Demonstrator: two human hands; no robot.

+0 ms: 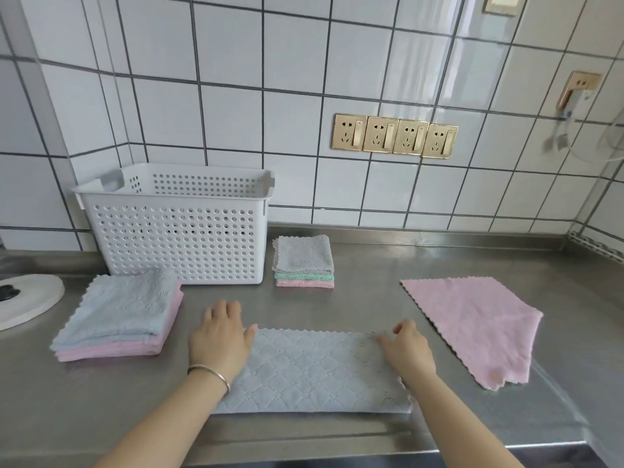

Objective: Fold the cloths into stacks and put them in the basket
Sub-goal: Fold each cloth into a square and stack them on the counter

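Steel counter (371, 265) — basket (175, 231), cloth stacks (118, 315), loose cloths (314, 369).

White tiled wall (236, 96) with dark grout, four gold sockets (394, 136), above a steel counter (371, 292).

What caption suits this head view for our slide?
Both hands, left and right, flatten a grey cloth on the counter, near two stacks and a basket.

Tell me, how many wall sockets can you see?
5: four gold sockets side by side on the tiled wall, and one more at far right with something plugged in. Others may lie outside the view.
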